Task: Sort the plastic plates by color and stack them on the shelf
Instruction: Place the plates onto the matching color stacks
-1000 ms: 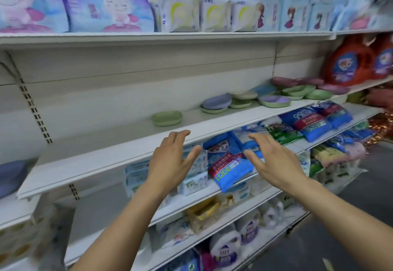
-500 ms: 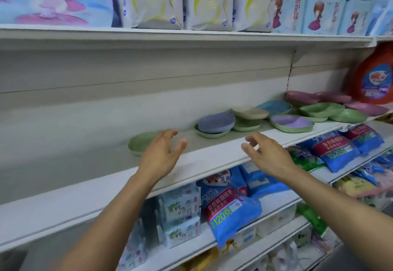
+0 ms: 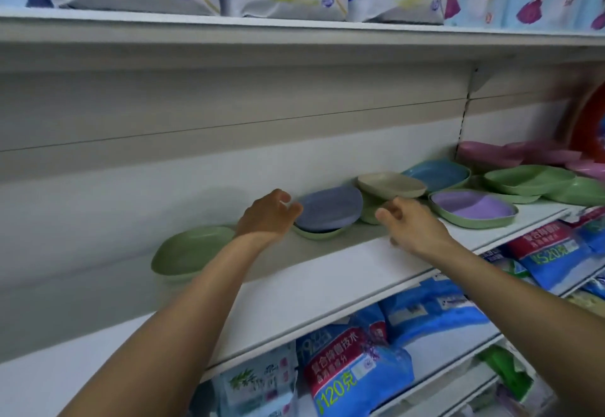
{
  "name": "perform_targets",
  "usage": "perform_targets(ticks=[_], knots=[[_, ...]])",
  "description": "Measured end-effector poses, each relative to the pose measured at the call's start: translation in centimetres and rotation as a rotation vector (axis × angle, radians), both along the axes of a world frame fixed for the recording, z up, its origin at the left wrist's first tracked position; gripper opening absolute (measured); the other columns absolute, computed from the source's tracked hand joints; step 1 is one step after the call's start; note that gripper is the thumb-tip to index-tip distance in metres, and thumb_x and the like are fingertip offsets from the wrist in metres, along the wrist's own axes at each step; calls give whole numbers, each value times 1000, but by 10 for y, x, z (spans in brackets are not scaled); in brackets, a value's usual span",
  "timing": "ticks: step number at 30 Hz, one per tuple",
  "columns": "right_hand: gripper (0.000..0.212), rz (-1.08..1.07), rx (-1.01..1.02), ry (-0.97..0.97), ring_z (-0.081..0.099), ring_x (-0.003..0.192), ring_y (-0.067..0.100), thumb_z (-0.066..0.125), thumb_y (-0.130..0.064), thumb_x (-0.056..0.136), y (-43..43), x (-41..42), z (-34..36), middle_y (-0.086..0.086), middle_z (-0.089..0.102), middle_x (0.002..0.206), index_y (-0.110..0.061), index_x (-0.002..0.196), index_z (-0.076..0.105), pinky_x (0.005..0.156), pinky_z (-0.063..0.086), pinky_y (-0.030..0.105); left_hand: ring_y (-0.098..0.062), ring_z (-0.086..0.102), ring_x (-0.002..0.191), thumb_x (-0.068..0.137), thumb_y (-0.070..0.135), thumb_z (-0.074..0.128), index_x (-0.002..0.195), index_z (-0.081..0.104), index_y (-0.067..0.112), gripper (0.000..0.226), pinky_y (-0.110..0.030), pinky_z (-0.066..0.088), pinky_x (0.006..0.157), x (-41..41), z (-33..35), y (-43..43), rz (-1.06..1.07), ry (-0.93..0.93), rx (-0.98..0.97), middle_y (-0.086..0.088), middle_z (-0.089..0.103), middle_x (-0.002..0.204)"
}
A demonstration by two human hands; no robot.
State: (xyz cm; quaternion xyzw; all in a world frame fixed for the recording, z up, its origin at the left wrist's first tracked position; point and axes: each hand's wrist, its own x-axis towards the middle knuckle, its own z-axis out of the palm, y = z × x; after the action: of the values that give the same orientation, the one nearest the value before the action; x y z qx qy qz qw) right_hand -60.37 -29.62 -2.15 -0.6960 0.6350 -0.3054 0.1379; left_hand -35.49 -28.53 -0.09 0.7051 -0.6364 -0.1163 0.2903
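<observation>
Plastic plates lie along a white shelf [image 3: 327,272]. A lone green plate [image 3: 186,251] sits at the left. A blue-grey plate [image 3: 330,208] lies upside down on another green plate [image 3: 319,236]. My left hand [image 3: 270,215] reaches its left rim, fingers curved, holding nothing. My right hand [image 3: 409,225] hovers just right of it with loosely curled, empty fingers. Behind are a beige plate [image 3: 389,184], a blue plate [image 3: 438,174], a purple plate [image 3: 471,205] nested in a green one, more green plates [image 3: 537,181] and pink plates [image 3: 484,154].
The shelf above [image 3: 294,35] carries white and blue packs close over the plates. Lower shelves hold blue packets [image 3: 353,374]. A red detergent bottle [image 3: 586,128] stands at the far right. Bare shelf surface shows left of the lone green plate.
Both hands have moved up and forward from in front of the shelf edge to the blue-grey plate. The camera has come closer to the shelf.
</observation>
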Motion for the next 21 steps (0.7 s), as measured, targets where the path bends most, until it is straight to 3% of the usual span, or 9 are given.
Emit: perform_targets(ticks=[5, 8, 10, 13, 15, 18, 21], knots=[[47, -23, 170, -127, 66, 53, 29, 36, -48, 96, -26, 13, 10, 14, 70, 66, -9, 93, 60, 57, 56, 37, -25, 52, 117, 95, 40, 46, 132, 51, 20, 42, -29, 37, 86, 3, -2, -19, 62, -40, -11, -3, 56, 131], [67, -68, 367, -164, 55, 35, 23, 28, -54, 98, -38, 35, 18, 17, 65, 59, 1, 79, 60, 38, 43, 22, -24, 54, 115, 93, 40, 49, 128, 54, 20, 41, -27, 35, 83, 17, -6, -20, 100, -38, -41, -3, 59, 127], [62, -73, 421, -209, 46, 25, 18, 30, -53, 98, -44, 46, 19, 15, 60, 55, 0, 78, 55, 31, 34, 15, -23, 55, 115, 93, 38, 49, 129, 54, 19, 41, -27, 36, 84, 26, -7, -19, 124, -43, -52, -3, 59, 127], [35, -36, 434, -347, 42, 24, 15, 37, -30, 101, -47, 52, 19, 14, 50, 59, -5, 80, 47, 29, 28, 12, -23, 54, 116, 94, 37, 51, 130, 54, 17, 42, -28, 37, 86, 39, -10, -14, 152, -45, -61, -3, 58, 129], [32, -35, 416, -372, 41, 27, 18, 35, -18, 102, -48, 53, 18, 13, 46, 59, -7, 73, 44, 29, 27, 13, -24, 53, 118, 94, 37, 52, 131, 53, 16, 43, -30, 40, 93, 49, -13, -8, 162, -55, -86, -5, 57, 130], [36, -15, 363, -319, 42, 47, 22, 32, -14, 103, -50, 53, 18, 15, 47, 61, -7, 70, 45, 40, 36, 27, -30, 41, 128, 94, 39, 52, 139, 44, 16, 51, -41, 37, 102, 72, -20, 12, 240, -167, -114, -8, 50, 137], [30, -15, 332, -388, 44, 47, 21, 31, -14, 103, -46, 58, 21, 11, 48, 61, -9, 78, 46, 31, 35, 21, -32, 34, 131, 93, 41, 52, 143, 35, 13, 60, -43, 34, 101, 104, -23, 37, 450, -344, -83, -13, 43, 140]])
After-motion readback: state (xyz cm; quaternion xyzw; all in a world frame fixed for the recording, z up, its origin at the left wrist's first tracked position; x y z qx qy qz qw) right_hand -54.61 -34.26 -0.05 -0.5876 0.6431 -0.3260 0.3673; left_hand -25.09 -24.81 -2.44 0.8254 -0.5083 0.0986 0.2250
